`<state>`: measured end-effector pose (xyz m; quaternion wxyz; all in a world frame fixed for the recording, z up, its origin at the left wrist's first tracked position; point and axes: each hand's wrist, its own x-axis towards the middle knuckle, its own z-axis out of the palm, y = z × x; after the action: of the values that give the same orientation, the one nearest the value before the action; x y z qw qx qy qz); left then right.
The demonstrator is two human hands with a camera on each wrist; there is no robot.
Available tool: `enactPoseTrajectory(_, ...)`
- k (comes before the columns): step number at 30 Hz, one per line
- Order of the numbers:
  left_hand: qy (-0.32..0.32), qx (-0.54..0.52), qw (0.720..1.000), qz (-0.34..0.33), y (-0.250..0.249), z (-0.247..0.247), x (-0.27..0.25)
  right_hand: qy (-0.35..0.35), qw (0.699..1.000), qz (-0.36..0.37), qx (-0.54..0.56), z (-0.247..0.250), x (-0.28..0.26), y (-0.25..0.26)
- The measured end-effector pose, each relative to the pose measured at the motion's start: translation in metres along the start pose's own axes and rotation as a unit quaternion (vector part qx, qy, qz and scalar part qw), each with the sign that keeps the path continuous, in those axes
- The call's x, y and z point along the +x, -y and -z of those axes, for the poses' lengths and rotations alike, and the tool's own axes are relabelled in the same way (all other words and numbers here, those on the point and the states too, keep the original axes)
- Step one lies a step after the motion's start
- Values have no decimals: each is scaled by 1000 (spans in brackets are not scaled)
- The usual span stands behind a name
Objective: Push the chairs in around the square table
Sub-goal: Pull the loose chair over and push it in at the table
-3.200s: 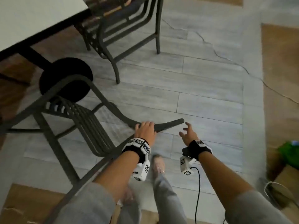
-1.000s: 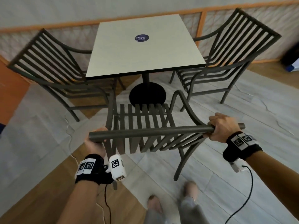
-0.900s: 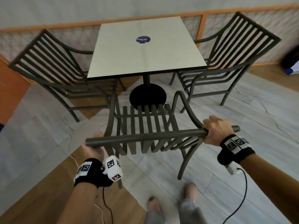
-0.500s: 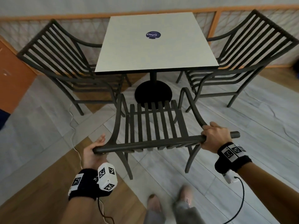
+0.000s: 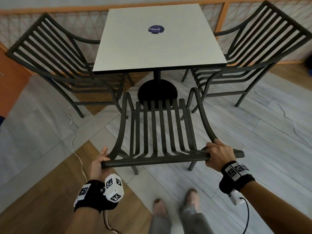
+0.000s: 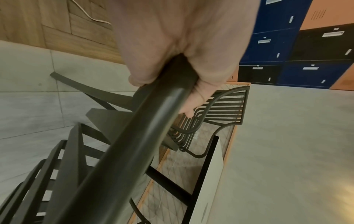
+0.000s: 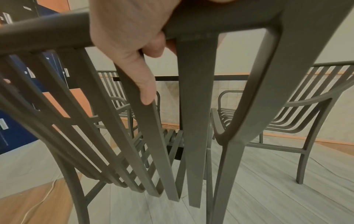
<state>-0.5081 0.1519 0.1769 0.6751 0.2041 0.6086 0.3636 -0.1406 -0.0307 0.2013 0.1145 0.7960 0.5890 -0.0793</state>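
Note:
A dark slatted metal chair (image 5: 160, 129) stands upright in front of me, its seat facing the square white table (image 5: 152, 53) and its front edge short of the table's near edge. My left hand (image 5: 98, 162) cups the left end of the chair's top rail (image 5: 152, 160), palm up. In the left wrist view the left hand (image 6: 182, 37) wraps that rail (image 6: 134, 136). My right hand (image 5: 217, 154) grips the rail near its right end. In the right wrist view, the right hand (image 7: 126, 37) has its thumb lying down along a slat.
Two matching chairs flank the table: a left chair (image 5: 55, 53) and a right chair (image 5: 253, 44), both partly under it. The table's round black base (image 5: 157, 92) sits ahead of the near chair. A white cable (image 5: 72, 129) runs across the floor. My feet (image 5: 175, 205) are just behind the chair.
The chair, tipped over on the floor 3.2 s ago, is upright and has slid toward the table over the last second. My left hand shifted to the rail's end.

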Motion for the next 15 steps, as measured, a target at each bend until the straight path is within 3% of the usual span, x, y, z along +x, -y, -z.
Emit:
enactPoseTrajectory(4, -2, 31, 999, -9, 0, 2, 4, -20, 1000, 15, 3, 0, 1, -1)
enactPoseTrajectory(9, -55, 191, 978, -68, 1, 4, 0, -63, 995, 50, 52, 0, -3, -2)
enactPoseTrajectory(12, -108, 192, 973, -70, 3, 0, 0, -29, 997, 50, 50, -3, 1, -3)
enactPoseTrajectory(15, -121, 152, 979, -61, -3, -16, 2, 5, 998, 44, 50, 3, 15, -6)
